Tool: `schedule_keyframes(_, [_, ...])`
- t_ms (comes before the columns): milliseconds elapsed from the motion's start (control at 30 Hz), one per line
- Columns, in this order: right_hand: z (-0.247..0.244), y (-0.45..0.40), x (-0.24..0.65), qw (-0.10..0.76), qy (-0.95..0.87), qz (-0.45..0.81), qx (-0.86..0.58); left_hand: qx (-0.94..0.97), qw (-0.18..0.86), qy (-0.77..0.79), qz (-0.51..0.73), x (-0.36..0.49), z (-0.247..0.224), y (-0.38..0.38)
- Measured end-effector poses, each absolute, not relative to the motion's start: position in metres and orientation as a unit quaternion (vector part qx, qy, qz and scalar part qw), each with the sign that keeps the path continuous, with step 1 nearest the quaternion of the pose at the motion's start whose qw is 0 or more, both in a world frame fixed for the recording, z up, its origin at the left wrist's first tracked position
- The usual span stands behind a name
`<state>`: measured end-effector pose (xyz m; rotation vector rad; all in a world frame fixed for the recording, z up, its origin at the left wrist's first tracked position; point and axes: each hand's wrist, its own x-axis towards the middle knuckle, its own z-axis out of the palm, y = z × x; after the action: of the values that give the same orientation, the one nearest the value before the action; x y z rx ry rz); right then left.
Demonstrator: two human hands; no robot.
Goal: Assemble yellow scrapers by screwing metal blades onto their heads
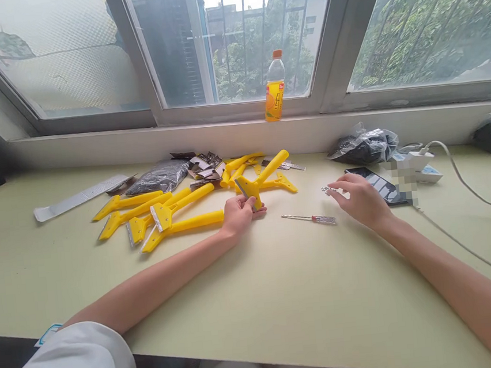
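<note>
My left hand is closed around the head end of a yellow scraper, whose handle points up and to the right. On the right, my right hand has thumb and fingertips brought together at some tiny silvery metal pieces, which look like screws. What sits between those fingertips is too small to make out. A screwdriver with a clear handle lies between my hands. Left of my left hand rests a group of several yellow scrapers, heads toward the left; more lie behind it.
Behind the scrapers are a dark plastic-wrapped bag and a heap of dark packets. A phone, a white charger with cables, and another black bag are on the right. An orange drink bottle stands on the windowsill.
</note>
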<state>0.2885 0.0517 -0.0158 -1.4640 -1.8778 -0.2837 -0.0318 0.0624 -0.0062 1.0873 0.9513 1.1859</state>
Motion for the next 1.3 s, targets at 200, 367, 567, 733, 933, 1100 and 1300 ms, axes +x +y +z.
schedule_keyframes(200, [-0.031,0.066,0.319,0.380,-0.703,-0.038,-0.599,0.488,0.579,0.415,0.505,-0.032,-0.006,0.068])
schedule_keyframes(367, [-0.035,0.073,0.313,0.382,-0.706,-0.048,-0.594,0.497,0.577,0.415,0.498,-0.030,-0.007,0.067])
schedule_keyframes(567, [-0.032,0.071,0.310,0.374,-0.722,-0.055,-0.579,0.508,0.581,0.398,0.496,-0.031,-0.008,0.064])
schedule_keyframes(733, [-0.020,0.065,0.300,0.407,-0.706,-0.066,-0.576,0.507,0.587,0.398,0.490,-0.031,-0.007,0.062])
schedule_keyframes(933, [0.014,0.029,0.247,0.480,-0.696,-0.044,-0.533,0.506,0.599,0.401,0.474,-0.029,-0.006,0.062])
schedule_keyframes(1100, [0.024,-0.003,0.184,0.514,-0.690,0.119,-0.495,0.511,0.600,0.399,0.468,-0.029,-0.007,0.061])
schedule_keyframes(1300, [0.014,-0.011,0.159,0.478,-0.699,0.202,-0.492,0.511,0.611,0.402,0.450,-0.026,-0.002,0.047])
